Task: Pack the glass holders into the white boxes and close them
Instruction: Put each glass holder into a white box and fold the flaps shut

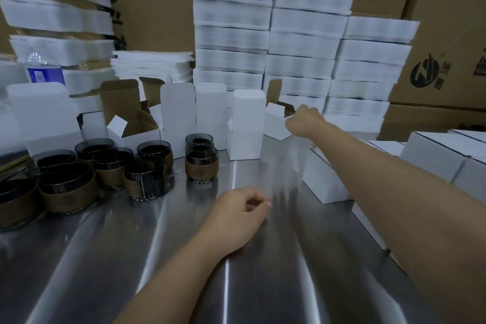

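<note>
Steel table [126, 258]: your left hand [236, 216] curled beside blurred clear film [292, 166], right hand [305, 119] curled at open white box [273, 125]; cannot tell either grip.

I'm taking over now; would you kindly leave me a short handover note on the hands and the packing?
Right hand: out by the open boxes, gripping a blurred clear film.
Left hand: curled by the film's lower end; grip unclear.
Holders: unpacked, at the table's left.
Done, seemingly: closed boxes at right.
Left: fill and close the open boxes.
</note>
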The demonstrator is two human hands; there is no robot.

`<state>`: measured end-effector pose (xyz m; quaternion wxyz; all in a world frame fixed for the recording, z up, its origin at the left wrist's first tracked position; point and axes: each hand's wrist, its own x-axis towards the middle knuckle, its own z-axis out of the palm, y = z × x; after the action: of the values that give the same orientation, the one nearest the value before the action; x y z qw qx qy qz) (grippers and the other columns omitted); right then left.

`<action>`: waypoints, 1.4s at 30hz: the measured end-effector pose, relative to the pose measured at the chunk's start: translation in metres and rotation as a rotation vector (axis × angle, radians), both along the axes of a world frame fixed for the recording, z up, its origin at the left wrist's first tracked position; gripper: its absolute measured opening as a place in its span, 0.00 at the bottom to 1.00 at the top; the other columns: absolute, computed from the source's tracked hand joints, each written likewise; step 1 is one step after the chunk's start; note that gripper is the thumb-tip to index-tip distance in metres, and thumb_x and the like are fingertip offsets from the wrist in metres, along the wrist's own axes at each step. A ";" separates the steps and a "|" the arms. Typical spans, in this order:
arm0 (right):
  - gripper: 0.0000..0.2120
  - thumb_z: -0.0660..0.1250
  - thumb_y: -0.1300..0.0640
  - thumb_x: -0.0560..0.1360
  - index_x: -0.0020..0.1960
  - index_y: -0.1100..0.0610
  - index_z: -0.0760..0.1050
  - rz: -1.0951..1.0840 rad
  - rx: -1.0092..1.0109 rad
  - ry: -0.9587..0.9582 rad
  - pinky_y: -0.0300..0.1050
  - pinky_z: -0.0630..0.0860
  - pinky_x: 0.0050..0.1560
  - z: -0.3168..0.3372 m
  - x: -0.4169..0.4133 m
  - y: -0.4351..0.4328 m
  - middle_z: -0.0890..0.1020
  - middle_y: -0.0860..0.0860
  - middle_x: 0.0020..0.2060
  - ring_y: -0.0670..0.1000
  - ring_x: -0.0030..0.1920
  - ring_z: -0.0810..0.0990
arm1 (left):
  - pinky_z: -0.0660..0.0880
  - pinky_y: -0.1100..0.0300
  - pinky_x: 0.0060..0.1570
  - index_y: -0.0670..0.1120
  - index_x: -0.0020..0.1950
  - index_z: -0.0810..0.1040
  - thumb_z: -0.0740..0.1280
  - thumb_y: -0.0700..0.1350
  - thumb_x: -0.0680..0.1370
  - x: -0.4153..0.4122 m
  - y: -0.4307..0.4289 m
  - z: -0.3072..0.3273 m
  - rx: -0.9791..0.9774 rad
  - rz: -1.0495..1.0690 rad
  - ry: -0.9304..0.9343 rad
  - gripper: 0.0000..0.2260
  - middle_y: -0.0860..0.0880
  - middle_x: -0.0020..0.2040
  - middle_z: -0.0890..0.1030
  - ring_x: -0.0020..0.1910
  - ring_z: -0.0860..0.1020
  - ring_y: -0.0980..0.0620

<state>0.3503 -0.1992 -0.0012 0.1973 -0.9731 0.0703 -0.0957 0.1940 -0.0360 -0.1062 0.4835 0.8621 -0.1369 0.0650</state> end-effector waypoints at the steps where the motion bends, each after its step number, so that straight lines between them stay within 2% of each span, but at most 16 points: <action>1: 0.20 0.56 0.58 0.78 0.68 0.64 0.61 -0.035 0.000 0.019 0.47 0.67 0.58 0.002 0.013 -0.001 0.65 0.62 0.66 0.60 0.64 0.68 | 0.69 0.78 0.37 0.55 0.48 0.81 0.66 0.48 0.78 0.000 0.000 -0.001 0.022 -0.009 -0.005 0.04 0.58 0.41 0.80 0.38 0.76 0.69; 3: 0.14 0.55 0.60 0.78 0.62 0.62 0.66 -0.052 0.012 0.009 0.48 0.68 0.56 0.009 0.036 -0.003 0.67 0.63 0.64 0.61 0.63 0.68 | 0.69 0.79 0.40 0.56 0.48 0.80 0.66 0.49 0.78 0.000 0.001 -0.003 0.062 -0.020 -0.034 0.04 0.58 0.44 0.80 0.44 0.76 0.67; 5: 0.06 0.54 0.62 0.77 0.46 0.60 0.69 -0.037 0.033 0.020 0.46 0.65 0.49 0.014 0.057 -0.003 0.72 0.63 0.56 0.59 0.56 0.71 | 0.69 0.77 0.42 0.55 0.48 0.81 0.66 0.48 0.77 0.000 0.000 -0.004 0.061 -0.023 -0.065 0.04 0.58 0.44 0.80 0.45 0.76 0.65; 7: 0.12 0.54 0.63 0.78 0.36 0.57 0.63 -0.031 0.076 0.024 0.46 0.63 0.49 0.014 0.077 -0.002 0.69 0.59 0.50 0.55 0.50 0.67 | 0.71 0.73 0.46 0.52 0.49 0.82 0.66 0.47 0.77 -0.001 -0.001 -0.003 0.052 -0.032 -0.094 0.05 0.58 0.44 0.79 0.45 0.76 0.63; 9: 0.12 0.53 0.62 0.79 0.37 0.58 0.64 -0.033 0.154 0.027 0.46 0.63 0.49 0.009 0.088 0.003 0.70 0.57 0.48 0.54 0.48 0.67 | 0.72 0.71 0.48 0.51 0.49 0.82 0.66 0.47 0.77 -0.001 -0.001 -0.002 0.065 -0.036 -0.119 0.05 0.58 0.44 0.78 0.45 0.76 0.63; 14: 0.11 0.53 0.60 0.81 0.59 0.58 0.70 0.034 0.324 0.038 0.44 0.63 0.50 0.003 0.088 0.018 0.70 0.55 0.53 0.53 0.51 0.68 | 0.68 0.72 0.43 0.52 0.48 0.82 0.67 0.48 0.76 0.000 0.000 -0.004 0.073 -0.044 -0.150 0.05 0.59 0.41 0.75 0.40 0.74 0.64; 17: 0.11 0.53 0.60 0.80 0.49 0.64 0.72 0.025 0.358 0.053 0.42 0.65 0.42 0.001 0.085 0.022 0.71 0.56 0.51 0.55 0.45 0.69 | 0.70 0.69 0.44 0.52 0.48 0.82 0.67 0.48 0.76 0.000 0.001 -0.004 0.069 -0.052 -0.143 0.04 0.58 0.42 0.76 0.42 0.75 0.63; 19: 0.17 0.52 0.55 0.80 0.58 0.65 0.73 0.021 0.364 0.033 0.46 0.70 0.52 0.001 0.081 0.022 0.72 0.58 0.57 0.58 0.54 0.72 | 0.70 0.71 0.44 0.52 0.48 0.82 0.67 0.48 0.76 0.000 0.001 -0.004 0.063 -0.052 -0.140 0.04 0.59 0.42 0.75 0.43 0.75 0.62; 20: 0.23 0.51 0.50 0.79 0.65 0.63 0.70 0.008 0.354 0.025 0.52 0.67 0.63 0.002 0.079 0.021 0.71 0.59 0.64 0.60 0.63 0.70 | 0.70 0.71 0.44 0.51 0.48 0.82 0.67 0.47 0.76 0.000 0.001 -0.004 0.059 -0.050 -0.137 0.05 0.59 0.41 0.75 0.43 0.75 0.62; 22: 0.28 0.49 0.44 0.78 0.69 0.60 0.67 -0.039 0.342 -0.017 0.61 0.54 0.72 0.004 0.074 0.019 0.68 0.60 0.69 0.60 0.71 0.64 | 0.69 0.72 0.45 0.51 0.48 0.82 0.67 0.47 0.76 -0.001 0.001 -0.003 0.061 -0.048 -0.129 0.05 0.59 0.43 0.76 0.43 0.75 0.63; 26: 0.25 0.49 0.49 0.80 0.68 0.65 0.67 -0.194 0.342 -0.137 0.57 0.42 0.74 0.012 0.066 0.022 0.67 0.61 0.69 0.58 0.73 0.59 | 0.72 0.68 0.49 0.51 0.49 0.82 0.67 0.47 0.76 -0.003 -0.001 0.000 0.076 -0.058 -0.110 0.05 0.57 0.46 0.78 0.45 0.76 0.62; 33: 0.19 0.53 0.54 0.78 0.61 0.64 0.72 -0.130 0.500 -0.350 0.49 0.61 0.69 0.032 0.018 0.029 0.71 0.59 0.64 0.57 0.67 0.67 | 0.72 0.64 0.54 0.52 0.51 0.82 0.66 0.47 0.77 -0.005 0.000 0.006 0.115 -0.047 -0.054 0.06 0.55 0.50 0.80 0.49 0.77 0.59; 35: 0.14 0.52 0.55 0.78 0.48 0.60 0.75 -0.082 0.539 -0.387 0.45 0.65 0.60 0.036 -0.002 0.028 0.75 0.58 0.56 0.57 0.61 0.71 | 0.72 0.66 0.53 0.51 0.52 0.82 0.66 0.46 0.77 -0.005 -0.001 0.007 0.122 -0.040 -0.038 0.07 0.54 0.50 0.81 0.49 0.77 0.59; 38: 0.15 0.54 0.59 0.75 0.30 0.53 0.62 0.021 0.645 -0.529 0.44 0.63 0.47 0.040 -0.046 0.027 0.71 0.49 0.37 0.53 0.48 0.65 | 0.71 0.72 0.46 0.50 0.53 0.82 0.66 0.46 0.78 -0.006 0.000 0.009 0.114 -0.032 -0.010 0.07 0.54 0.49 0.83 0.47 0.78 0.59; 40: 0.15 0.55 0.59 0.74 0.30 0.49 0.59 0.107 0.732 -0.595 0.42 0.61 0.44 0.037 -0.083 0.027 0.65 0.43 0.34 0.52 0.48 0.59 | 0.71 0.74 0.45 0.49 0.54 0.82 0.66 0.44 0.78 -0.007 0.000 0.011 0.067 -0.034 0.026 0.07 0.53 0.47 0.83 0.46 0.79 0.58; 42: 0.13 0.56 0.58 0.75 0.35 0.47 0.72 0.186 0.757 -0.631 0.43 0.65 0.49 0.028 -0.118 0.025 0.69 0.39 0.38 0.51 0.51 0.62 | 0.74 0.68 0.52 0.49 0.55 0.81 0.67 0.44 0.78 -0.009 0.000 0.013 0.007 -0.021 0.054 0.08 0.51 0.48 0.83 0.48 0.80 0.56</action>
<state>0.2318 -0.1740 0.0266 0.5558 -0.7592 -0.0500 -0.3351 0.1850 -0.0359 -0.0933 0.4848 0.8637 -0.1330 0.0365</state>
